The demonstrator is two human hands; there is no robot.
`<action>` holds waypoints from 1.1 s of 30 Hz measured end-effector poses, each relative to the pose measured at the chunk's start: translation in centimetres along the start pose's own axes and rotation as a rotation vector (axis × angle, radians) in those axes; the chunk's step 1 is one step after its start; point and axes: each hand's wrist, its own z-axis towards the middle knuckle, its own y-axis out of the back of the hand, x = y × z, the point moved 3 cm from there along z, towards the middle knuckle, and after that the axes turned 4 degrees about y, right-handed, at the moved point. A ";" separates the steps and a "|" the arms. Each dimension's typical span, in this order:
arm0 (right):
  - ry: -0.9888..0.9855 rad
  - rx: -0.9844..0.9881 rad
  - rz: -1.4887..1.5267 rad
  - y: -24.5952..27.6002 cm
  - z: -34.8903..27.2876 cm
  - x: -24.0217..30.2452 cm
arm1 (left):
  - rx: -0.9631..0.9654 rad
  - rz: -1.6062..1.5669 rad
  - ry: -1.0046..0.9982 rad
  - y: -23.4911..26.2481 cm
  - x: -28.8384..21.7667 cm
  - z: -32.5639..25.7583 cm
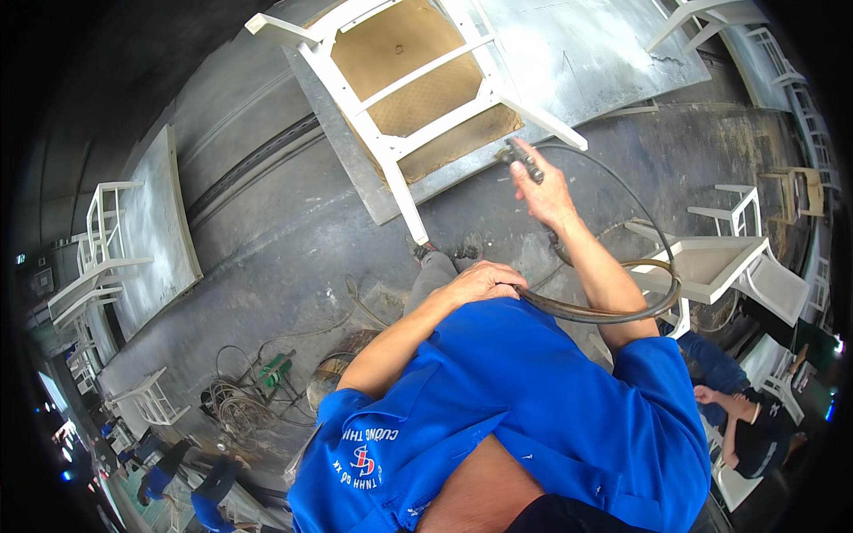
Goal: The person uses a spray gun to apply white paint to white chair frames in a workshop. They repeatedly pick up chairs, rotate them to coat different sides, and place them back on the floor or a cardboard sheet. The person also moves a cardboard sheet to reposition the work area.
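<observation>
My right hand (553, 197) is closed around a spray gun (530, 165), held out over the near edge of a metal-topped table (380, 197). A white chair frame (430, 64) lies tipped on that table with its legs toward me, and a brown panel (404, 44) shows between its rails. At my waist, my left hand (482, 282) is closed on a dark hose (613, 313). The hose loops to the right, past my right forearm, and a thinner line curves up toward the gun.
Coiled hoses (242, 404) lie on the floor at lower left beside a green device (275, 369). White chairs stand on another table (164, 240) at left. More white furniture (711, 266) stands at right, near a person in black (760, 435).
</observation>
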 end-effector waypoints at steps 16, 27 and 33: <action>0.272 0.049 -0.089 -3.2 -1.2 -1.4 | 0.051 0.084 -0.017 0.8 -0.6 -1.0; 0.239 -0.104 -0.152 -2.4 -1.2 -3.3 | 0.073 0.025 0.084 2.1 -1.1 -3.0; 0.088 -0.305 -0.172 2.3 -2.7 0.2 | 0.134 0.030 0.017 3.5 -1.1 -3.4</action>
